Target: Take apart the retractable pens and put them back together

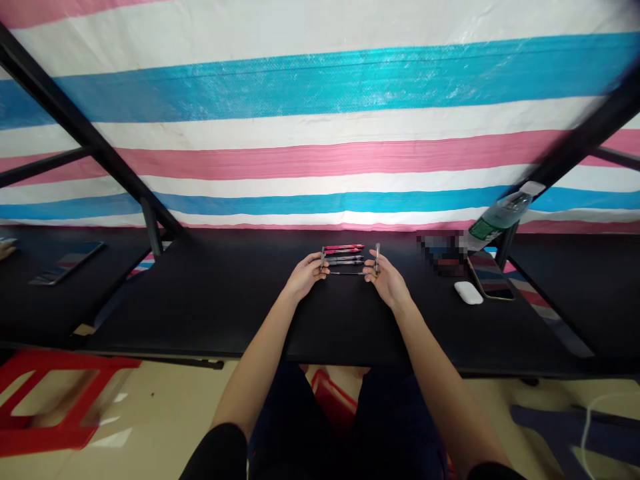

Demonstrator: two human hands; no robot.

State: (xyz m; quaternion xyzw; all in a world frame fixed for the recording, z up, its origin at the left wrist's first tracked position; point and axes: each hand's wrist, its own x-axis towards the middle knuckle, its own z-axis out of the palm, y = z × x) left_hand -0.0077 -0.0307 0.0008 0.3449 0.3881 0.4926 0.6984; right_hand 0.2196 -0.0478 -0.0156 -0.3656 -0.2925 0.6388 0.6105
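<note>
My left hand (303,276) pinches a short, slim upright piece (323,257) that looks like part of a pen. Between the thumb and fingers of my right hand (388,281) stands a clear pen barrel (377,255), also upright. A thin pen refill (346,273) stretches across the gap between my fingertips; whether it rests on the table or touches the fingers is hard to tell. Just beyond it, dark clear-bodied pens (346,261) lie sideways. Red pens (344,249) lie parallel behind those. Both hands are low over the black table (225,293).
At right are a white earbud case (469,293), a phone (493,277), a tilted water bottle (500,219) and a blurred-out patch. Another phone (70,262) and part of a person's hand (6,250) are at far left. A red stool (75,407) stands below; a striped sheet (320,160) hangs behind.
</note>
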